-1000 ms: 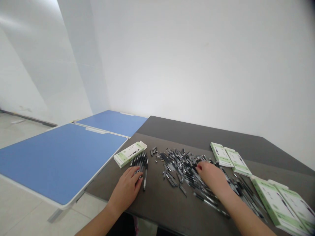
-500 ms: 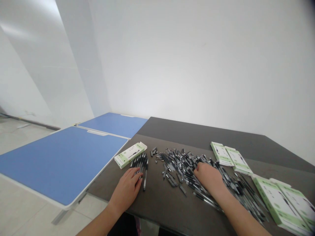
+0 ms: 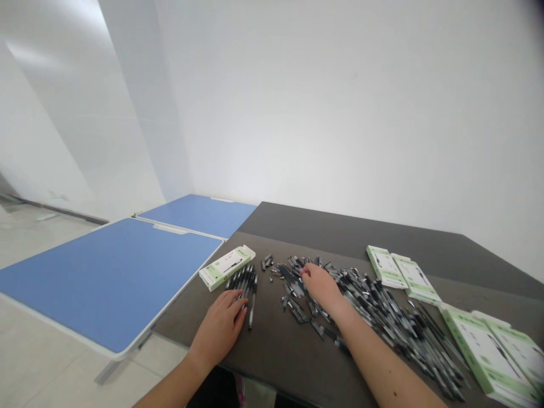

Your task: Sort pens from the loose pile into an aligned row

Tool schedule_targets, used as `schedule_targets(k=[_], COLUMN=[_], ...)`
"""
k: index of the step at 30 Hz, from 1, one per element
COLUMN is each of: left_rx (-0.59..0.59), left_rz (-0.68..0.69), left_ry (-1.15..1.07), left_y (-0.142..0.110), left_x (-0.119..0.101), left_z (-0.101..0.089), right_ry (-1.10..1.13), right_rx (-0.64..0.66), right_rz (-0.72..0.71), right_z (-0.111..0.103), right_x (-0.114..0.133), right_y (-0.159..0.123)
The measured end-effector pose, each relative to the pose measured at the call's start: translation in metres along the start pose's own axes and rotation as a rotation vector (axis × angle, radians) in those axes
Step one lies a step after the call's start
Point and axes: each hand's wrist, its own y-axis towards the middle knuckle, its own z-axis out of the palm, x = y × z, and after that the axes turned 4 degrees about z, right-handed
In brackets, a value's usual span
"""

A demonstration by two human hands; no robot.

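My left hand (image 3: 219, 328) lies at the near left of the dark tabletop, its fingers over a small group of black pens (image 3: 243, 286) set side by side. Whether it grips them I cannot tell. A white-and-green pen box (image 3: 226, 268) sits just beyond those pens. My right hand (image 3: 321, 287) reaches into a large loose heap of black pens (image 3: 378, 309), its fingertips at the heap's left part. Further right lie several more white-and-green pen boxes, two far (image 3: 385, 266) and near (image 3: 484, 354).
The dark table (image 3: 340, 226) runs back to a white wall (image 3: 340, 113). Two blue folding tables with white rims, near (image 3: 106, 280) and far (image 3: 199, 215), stand to its left. A tiled floor (image 3: 42, 334) shows beyond them.
My right hand has slid left across the heap, and pens once under it now show. My left hand has not moved. The view has tilted slightly.
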Motion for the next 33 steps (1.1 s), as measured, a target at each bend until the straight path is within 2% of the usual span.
schedule_targets(k=[6,15,20,23,33], left_rx=[-0.003,-0.001,0.007,-0.012,0.009], left_rz=[-0.012,-0.012,-0.018,-0.008,-0.015], left_ry=[-0.018,-0.028,-0.029,-0.032,-0.009], left_y=[0.000,0.000,0.000,0.000,-0.001], left_x=[-0.001,-0.002,-0.002,-0.002,-0.001], left_z=[-0.001,-0.001,-0.002,0.000,0.002], right_ry=[0.052,0.041,0.000,-0.044,-0.161], right_rx=[-0.060,-0.092,-0.081,-0.053,0.089], right_rz=[0.033,0.052,0.035,0.018,-0.052], right_z=[0.006,-0.024,-0.030,-0.022,0.022], right_x=[-0.003,-0.023,-0.025,-0.018,0.021], right_y=[0.002,-0.002,-0.011,-0.011,0.009])
